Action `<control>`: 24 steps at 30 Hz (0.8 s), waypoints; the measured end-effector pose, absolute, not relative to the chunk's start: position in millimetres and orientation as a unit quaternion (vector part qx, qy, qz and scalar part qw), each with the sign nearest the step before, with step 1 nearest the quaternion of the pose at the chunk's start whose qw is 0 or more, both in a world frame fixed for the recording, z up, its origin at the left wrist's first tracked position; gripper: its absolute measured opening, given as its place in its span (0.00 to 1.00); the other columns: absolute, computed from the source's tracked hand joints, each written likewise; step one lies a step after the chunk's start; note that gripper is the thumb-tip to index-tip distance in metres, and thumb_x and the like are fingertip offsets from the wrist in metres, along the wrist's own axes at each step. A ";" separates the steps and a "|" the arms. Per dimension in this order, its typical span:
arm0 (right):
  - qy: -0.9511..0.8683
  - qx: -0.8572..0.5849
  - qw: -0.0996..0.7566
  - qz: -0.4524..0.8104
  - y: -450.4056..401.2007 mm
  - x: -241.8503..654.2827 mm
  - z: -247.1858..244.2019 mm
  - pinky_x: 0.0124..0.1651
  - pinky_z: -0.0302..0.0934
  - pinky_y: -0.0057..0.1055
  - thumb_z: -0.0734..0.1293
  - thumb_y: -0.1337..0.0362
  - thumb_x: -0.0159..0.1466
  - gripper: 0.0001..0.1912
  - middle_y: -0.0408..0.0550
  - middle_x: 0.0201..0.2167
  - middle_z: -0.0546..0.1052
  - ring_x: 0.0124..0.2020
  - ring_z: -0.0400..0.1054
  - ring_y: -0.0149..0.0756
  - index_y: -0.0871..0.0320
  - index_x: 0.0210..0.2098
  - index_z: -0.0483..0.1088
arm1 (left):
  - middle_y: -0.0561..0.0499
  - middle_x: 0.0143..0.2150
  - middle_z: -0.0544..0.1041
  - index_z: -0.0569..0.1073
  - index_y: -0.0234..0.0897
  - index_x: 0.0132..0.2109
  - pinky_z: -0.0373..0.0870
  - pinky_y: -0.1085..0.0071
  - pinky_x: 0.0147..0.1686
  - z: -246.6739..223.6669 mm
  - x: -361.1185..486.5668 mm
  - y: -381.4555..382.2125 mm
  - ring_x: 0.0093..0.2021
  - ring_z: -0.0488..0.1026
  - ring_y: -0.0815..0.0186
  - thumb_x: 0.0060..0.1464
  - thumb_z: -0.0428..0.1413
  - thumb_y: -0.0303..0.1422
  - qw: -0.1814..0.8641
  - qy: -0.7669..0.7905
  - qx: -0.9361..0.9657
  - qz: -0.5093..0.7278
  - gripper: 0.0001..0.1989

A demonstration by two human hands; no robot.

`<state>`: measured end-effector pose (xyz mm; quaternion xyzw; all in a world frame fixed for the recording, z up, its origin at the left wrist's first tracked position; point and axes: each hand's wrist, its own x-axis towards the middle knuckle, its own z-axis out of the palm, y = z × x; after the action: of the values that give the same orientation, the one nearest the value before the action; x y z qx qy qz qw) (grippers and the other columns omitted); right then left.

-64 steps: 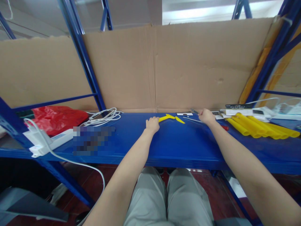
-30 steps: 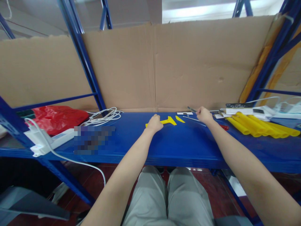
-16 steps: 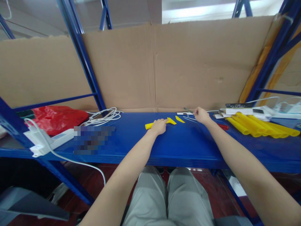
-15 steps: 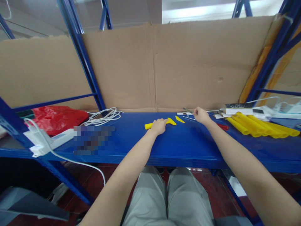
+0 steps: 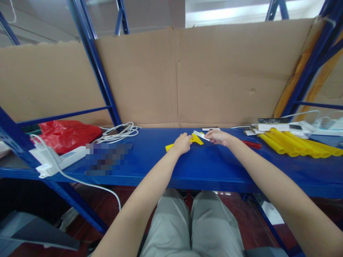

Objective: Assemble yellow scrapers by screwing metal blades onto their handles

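Observation:
My left hand [image 5: 182,143] is closed around a yellow plastic handle with a flared end [image 5: 197,139] and rests over the blue shelf. The handle's round end [image 5: 168,147] shows to the left of my fingers. Between the fingertips of my right hand [image 5: 217,137] is a flat, pale metal blade [image 5: 200,135]. Its far end lies over or just beside the flared end; contact cannot be told. A small loose yellow piece [image 5: 202,133] is mostly hidden behind the blade.
A red handle [image 5: 252,144] lies right of my right hand, near a row of yellow tubes [image 5: 294,142]. Small boxes [image 5: 273,125] stand behind them. Leftward are a white cable [image 5: 125,131], a power strip [image 5: 72,156] and a red bag [image 5: 68,134]. Cardboard [image 5: 214,75] walls the back.
My right hand has come left from the back of the shelf, bringing the pale blade to the yellow handle. My left hand keeps its hold, with the handle slightly turned.

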<state>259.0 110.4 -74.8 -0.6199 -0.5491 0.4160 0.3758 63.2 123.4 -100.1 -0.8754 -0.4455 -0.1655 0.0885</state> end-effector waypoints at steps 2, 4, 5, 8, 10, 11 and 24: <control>-0.541 -0.604 0.381 0.444 109.2 257.2 -75.4 0.18 0.44 0.21 0.69 0.71 0.52 0.09 0.36 0.14 0.60 0.15 0.51 0.21 0.59 0.25 0.63 | 0.43 0.48 0.73 0.68 0.35 0.56 0.64 0.66 0.50 -99.7 63.7 123.9 0.49 0.69 0.59 0.57 0.50 0.28 0.096 -0.442 -0.874 -0.176 0.19; -0.538 -0.579 0.388 0.474 107.6 255.1 -74.9 0.18 0.45 0.20 0.69 0.70 0.53 0.09 0.36 0.15 0.61 0.15 0.52 0.21 0.59 0.25 0.62 | 0.43 0.47 0.74 0.67 0.34 0.57 0.63 0.65 0.51 -98.8 64.6 123.9 0.49 0.69 0.59 0.58 0.50 0.28 0.102 -0.434 -0.876 -0.187 0.19; -0.539 -0.571 0.389 0.482 106.7 254.0 -74.5 0.18 0.46 0.20 0.70 0.70 0.54 0.10 0.36 0.15 0.62 0.15 0.53 0.20 0.59 0.25 0.63 | 0.43 0.47 0.75 0.67 0.34 0.57 0.63 0.65 0.51 -98.4 65.1 123.7 0.48 0.70 0.59 0.58 0.50 0.28 0.102 -0.430 -0.876 -0.192 0.20; -0.548 -0.574 0.381 0.475 104.2 250.7 -73.8 0.18 0.47 0.20 0.69 0.70 0.56 0.09 0.36 0.15 0.62 0.14 0.53 0.20 0.60 0.24 0.63 | 0.43 0.48 0.74 0.66 0.35 0.58 0.64 0.65 0.51 -97.7 66.2 122.6 0.49 0.70 0.60 0.58 0.50 0.28 0.094 -0.430 -0.873 -0.208 0.20; -0.554 -0.585 0.372 0.461 103.2 249.1 -73.9 0.17 0.47 0.20 0.68 0.71 0.57 0.09 0.37 0.14 0.62 0.14 0.53 0.21 0.60 0.24 0.64 | 0.43 0.49 0.73 0.65 0.36 0.58 0.64 0.66 0.51 -97.3 66.3 121.3 0.50 0.70 0.60 0.58 0.50 0.28 0.080 -0.432 -0.872 -0.216 0.20; -0.557 -0.587 0.368 0.457 103.0 248.5 -74.0 0.17 0.48 0.20 0.67 0.71 0.58 0.09 0.38 0.13 0.62 0.14 0.54 0.21 0.61 0.23 0.64 | 0.43 0.50 0.73 0.65 0.36 0.58 0.64 0.67 0.50 -96.9 66.1 120.5 0.50 0.70 0.61 0.58 0.50 0.28 0.073 -0.433 -0.871 -0.219 0.21; -0.558 -0.594 0.377 0.440 104.7 250.2 -77.4 0.18 0.52 0.21 0.70 0.70 0.55 0.09 0.40 0.13 0.66 0.15 0.58 0.23 0.60 0.22 0.65 | 0.43 0.55 0.68 0.61 0.38 0.60 0.66 0.66 0.51 -92.0 63.2 116.1 0.53 0.69 0.59 0.58 0.49 0.27 0.040 -0.446 -0.871 -0.202 0.23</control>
<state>250.2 104.7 -77.4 -0.5938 -0.5576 0.4405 0.3775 63.2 116.1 -92.0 -0.8712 -0.4457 -0.2020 0.0404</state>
